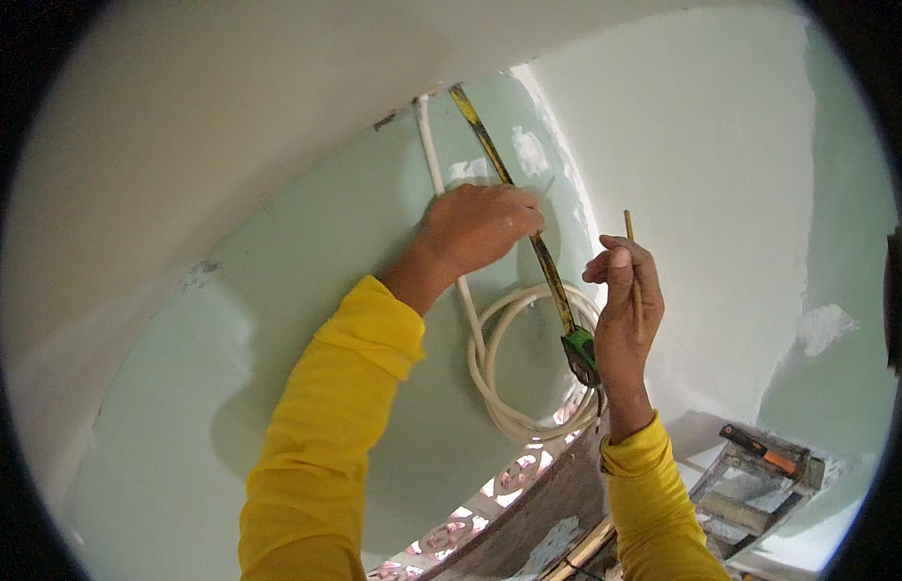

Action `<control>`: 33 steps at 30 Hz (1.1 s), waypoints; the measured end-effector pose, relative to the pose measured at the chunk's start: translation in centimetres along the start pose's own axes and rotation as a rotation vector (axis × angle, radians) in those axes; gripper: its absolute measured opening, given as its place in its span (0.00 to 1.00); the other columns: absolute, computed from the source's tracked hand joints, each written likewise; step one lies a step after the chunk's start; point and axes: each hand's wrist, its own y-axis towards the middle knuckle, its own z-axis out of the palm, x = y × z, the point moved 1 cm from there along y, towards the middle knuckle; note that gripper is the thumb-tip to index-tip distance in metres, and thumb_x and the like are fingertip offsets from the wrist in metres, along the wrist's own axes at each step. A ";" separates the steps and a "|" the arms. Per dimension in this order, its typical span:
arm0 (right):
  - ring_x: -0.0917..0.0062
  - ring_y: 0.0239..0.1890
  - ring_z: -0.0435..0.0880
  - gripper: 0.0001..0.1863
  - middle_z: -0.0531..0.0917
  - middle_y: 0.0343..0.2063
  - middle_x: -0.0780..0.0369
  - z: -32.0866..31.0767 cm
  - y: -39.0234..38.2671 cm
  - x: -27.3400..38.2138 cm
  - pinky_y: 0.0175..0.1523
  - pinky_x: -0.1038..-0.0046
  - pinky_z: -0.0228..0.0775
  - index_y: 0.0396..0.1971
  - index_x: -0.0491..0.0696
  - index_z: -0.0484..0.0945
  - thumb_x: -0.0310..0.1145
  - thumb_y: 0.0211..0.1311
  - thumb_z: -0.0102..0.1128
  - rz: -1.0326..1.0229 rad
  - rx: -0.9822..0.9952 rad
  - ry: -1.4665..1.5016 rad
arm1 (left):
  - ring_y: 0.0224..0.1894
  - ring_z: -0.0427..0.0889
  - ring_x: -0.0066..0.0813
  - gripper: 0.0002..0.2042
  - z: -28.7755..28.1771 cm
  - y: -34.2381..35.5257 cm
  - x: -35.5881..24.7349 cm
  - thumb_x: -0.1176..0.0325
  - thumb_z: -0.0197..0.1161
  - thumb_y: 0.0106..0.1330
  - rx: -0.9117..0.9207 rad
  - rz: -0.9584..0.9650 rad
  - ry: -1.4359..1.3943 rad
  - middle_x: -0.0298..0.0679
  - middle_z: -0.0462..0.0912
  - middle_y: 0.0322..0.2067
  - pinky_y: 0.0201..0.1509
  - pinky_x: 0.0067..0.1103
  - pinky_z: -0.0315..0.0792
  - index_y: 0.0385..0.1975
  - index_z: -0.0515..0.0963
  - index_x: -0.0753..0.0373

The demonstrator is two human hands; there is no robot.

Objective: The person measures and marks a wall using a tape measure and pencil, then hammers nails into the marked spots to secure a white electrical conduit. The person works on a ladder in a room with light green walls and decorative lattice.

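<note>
The person's left hand [480, 225] is at the extended blade [545, 259] of a green-cased tape measure [581, 356] along the green wall [422, 445], near a coiled cream-white cable [507, 417], while the right hand [625, 315] holds a thin stick [629, 228].

Paint-smeared stepladder [737, 511] with a tool on top
A black-and-orange hand tool [761, 450] lies slantwise across the upper end, its orange part toward the right.

There is one tape measure [549, 269], two hands: left hand [482, 225] in front of it, right hand [621, 315] to its right. Two yellow sleeves [325, 426] [656, 499] flank it from below. One white cable [468, 310] is mostly left of it, one pencil [638, 310] right, one stepladder [738, 513] and one orange-and-black tool [759, 448] lower right.
</note>
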 end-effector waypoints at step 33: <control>0.70 0.49 0.84 0.24 0.84 0.45 0.56 -11.8 -2.8 -13.0 0.56 0.67 0.76 0.46 0.44 0.74 0.32 0.55 0.81 0.181 0.378 -0.293 | 0.48 0.87 0.44 0.09 1.0 3.4 -0.3 0.73 0.58 0.70 -0.007 -0.028 -0.056 0.43 0.84 0.45 0.53 0.37 0.82 0.42 0.85 0.60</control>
